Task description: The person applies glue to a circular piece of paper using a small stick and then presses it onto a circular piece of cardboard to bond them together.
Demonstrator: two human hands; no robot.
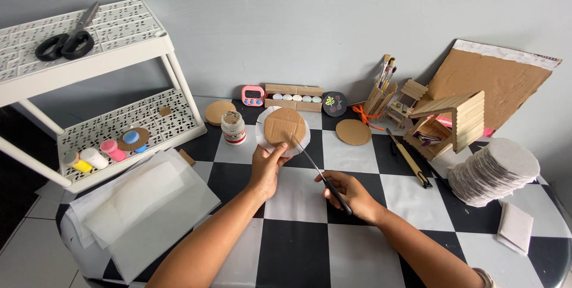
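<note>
Head view: a person's two bare forearms reach over a black-and-white checkered table (298,246) set against a grey wall.
Left hand (266,166): fingers closed on the lower edge of a cardboard disc (285,126), holding it tilted up above the table.
Cardboard disc: round, brown, backed by a slightly larger white paper circle (262,133) that shows around its left and lower edge.
Right hand (351,195): closed around the dark handle of a thin craft knife (319,172).
Craft knife: blade angled up and to the left, its tip touching the lower right part of the disc.
Glue jar (233,128): white, with a red band, standing just left of the disc.
Spare discs: one brown round (353,132) lies flat on the table to the right, another (218,112) behind the jar.
Paper stack (494,172): a pile of white circles at the right edge, well apart from both hands.
Stick house (456,122): small model of wooden sticks, with a large cardboard sheet (494,79) leaning on the wall behind it.
Brush holder (381,94): wooden, with brushes, near the wall.
Timer (252,95): pink, beside a cardboard box (294,97) of white round items.
Rack (107,85): white, two shelves, at left; black scissors (67,40) on top, paint bottles (95,157) below.
Translucent sheets (140,204): lying at the table's left edge.
</note>
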